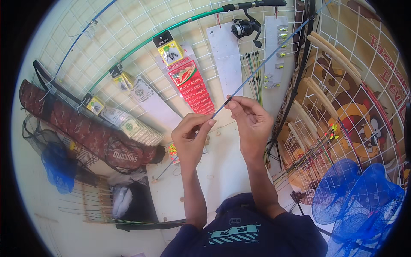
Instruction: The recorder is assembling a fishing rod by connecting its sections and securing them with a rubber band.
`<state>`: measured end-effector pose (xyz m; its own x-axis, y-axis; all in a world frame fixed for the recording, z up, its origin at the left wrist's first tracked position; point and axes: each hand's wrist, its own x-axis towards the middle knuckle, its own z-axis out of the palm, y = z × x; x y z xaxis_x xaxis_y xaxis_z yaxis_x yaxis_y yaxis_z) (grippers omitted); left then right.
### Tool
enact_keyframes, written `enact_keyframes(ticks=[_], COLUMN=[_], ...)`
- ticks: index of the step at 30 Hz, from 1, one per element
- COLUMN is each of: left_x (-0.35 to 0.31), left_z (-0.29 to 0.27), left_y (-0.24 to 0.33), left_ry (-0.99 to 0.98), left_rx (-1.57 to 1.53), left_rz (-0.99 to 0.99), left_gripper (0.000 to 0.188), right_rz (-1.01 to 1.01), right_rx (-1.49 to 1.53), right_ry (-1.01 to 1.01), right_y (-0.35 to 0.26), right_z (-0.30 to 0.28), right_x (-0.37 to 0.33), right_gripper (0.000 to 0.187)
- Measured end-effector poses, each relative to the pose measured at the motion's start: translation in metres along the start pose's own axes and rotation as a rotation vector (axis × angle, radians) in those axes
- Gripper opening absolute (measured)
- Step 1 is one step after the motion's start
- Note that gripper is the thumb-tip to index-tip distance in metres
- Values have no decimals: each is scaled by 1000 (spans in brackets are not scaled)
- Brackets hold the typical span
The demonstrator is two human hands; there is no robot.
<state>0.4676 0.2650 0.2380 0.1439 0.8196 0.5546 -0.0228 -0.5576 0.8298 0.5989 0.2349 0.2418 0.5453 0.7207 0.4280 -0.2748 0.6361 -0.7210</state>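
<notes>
By the fingers of the left hand [191, 139] and right hand [253, 128], a thin blue rod [220, 109] is grasped, slanted from near left to far right above a white worktop [227, 171]; beyond, a green fishing rod [184, 22] with a black reel [243, 28] is set against a white wire grid [137, 30]

white surface [222, 165] | multicoloured item [172, 151] (partly hidden) | small tan round pieces [182, 199], scattered
</notes>
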Motion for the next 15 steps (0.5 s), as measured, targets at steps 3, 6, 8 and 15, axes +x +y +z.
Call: enact_keyframes(ticks=[3,6,8,15], left_x=[0,-2,-3,-4], left_z=[2,5,6,13], left_y=[-3,-3,-5,-3], left_ry=[7,20,26,44], left_rx=[24,28,62,76], left_rz=[17,29,33,106], left_gripper=[15,16,18,19], right_rz=[-60,-94,-159,-158], right_rx=[-59,-106,-174,-107], right_ry=[14,37,63,132], right_y=[-2,-1,3,11], right_z=[2,3,2,8], right_x=[3,3,3,-1], right_gripper=[17,15,14,11])
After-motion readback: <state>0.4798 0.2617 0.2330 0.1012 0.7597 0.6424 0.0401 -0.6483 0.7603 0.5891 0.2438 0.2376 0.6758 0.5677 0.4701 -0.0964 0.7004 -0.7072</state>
